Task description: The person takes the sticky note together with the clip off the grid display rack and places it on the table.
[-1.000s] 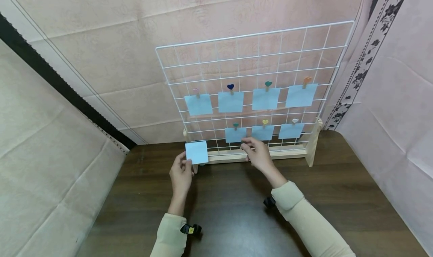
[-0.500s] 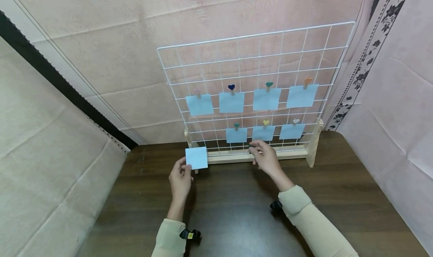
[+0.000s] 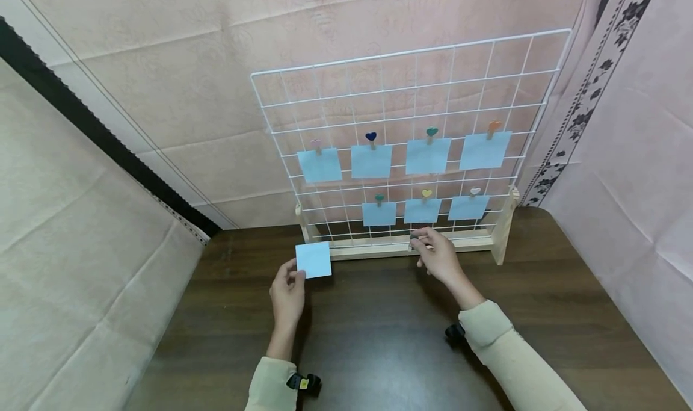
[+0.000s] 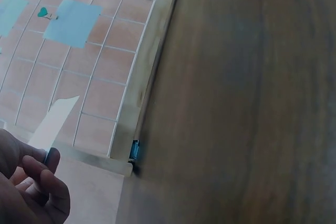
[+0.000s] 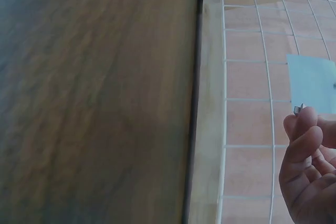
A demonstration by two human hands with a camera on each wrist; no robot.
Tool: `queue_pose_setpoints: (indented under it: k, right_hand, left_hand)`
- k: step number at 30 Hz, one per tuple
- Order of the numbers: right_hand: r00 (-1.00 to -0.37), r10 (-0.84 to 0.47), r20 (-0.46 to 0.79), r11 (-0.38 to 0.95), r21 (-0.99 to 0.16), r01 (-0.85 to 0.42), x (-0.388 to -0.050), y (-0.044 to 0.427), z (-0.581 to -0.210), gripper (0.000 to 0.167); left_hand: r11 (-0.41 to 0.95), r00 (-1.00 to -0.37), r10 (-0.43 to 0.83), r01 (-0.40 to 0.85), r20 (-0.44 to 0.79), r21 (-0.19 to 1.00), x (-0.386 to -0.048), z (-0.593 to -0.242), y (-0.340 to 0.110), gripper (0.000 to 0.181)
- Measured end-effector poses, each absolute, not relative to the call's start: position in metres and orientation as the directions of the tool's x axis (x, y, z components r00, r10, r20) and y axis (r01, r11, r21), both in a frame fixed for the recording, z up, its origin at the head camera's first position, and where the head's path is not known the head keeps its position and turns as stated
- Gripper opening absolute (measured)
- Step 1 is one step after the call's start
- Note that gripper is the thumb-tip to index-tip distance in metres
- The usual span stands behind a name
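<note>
My left hand (image 3: 287, 302) pinches a light blue square paper note (image 3: 313, 260) by its left edge, in front of the rack's left foot. In the left wrist view that note (image 4: 52, 123) shows nearly edge-on. Between thumb and fingertips my right hand (image 3: 440, 258) pinches a small clip (image 3: 414, 240), dark at one end and mostly hidden. Its tip (image 5: 298, 110) pokes out past the fingers in the right wrist view. Just above that hand, a blue note (image 3: 422, 211) hangs from the white wire grid (image 3: 400, 124) by a yellow heart clothespin (image 3: 426, 193).
Several blue notes hang in two rows, including one under a green heart clothespin (image 3: 380, 198). A wooden stand (image 3: 373, 253) holds the grid upright on the brown table (image 3: 373, 321). Patterned cloth (image 3: 178, 92) hangs behind. A small teal object (image 4: 135, 149) lies by the stand's foot.
My right hand has moved right and slightly down along the grid's bottom, clip still pinched. The left hand has lowered its note a little, toward me. The hanging notes stay in place.
</note>
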State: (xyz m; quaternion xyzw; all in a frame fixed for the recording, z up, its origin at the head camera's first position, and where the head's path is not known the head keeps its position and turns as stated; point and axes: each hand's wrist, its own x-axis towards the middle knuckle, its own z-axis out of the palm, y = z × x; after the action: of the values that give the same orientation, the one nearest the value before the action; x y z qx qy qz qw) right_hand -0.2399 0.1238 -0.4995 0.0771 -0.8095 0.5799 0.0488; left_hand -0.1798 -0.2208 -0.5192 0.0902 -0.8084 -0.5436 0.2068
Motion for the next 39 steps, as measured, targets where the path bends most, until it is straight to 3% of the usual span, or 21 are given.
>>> queue_pose_setpoints:
  k: [27,39]
  right_hand:
    - [-0.993,-0.061,0.097,0.459,-0.881,-0.114,-0.225,0.18,-0.523,0.026]
    - [-0.997,-0.075,0.028,0.496,-0.866,-0.061,-0.223,0.203,-0.53,0.031]
  left_hand:
    - [0.375,-0.916,-0.373,-0.003,0.148,0.927,-0.166,-0.538,-0.226,0.035]
    - [0.446,-0.932,-0.345,-0.059,0.111,0.893,-0.161,-0.546,-0.235,0.042]
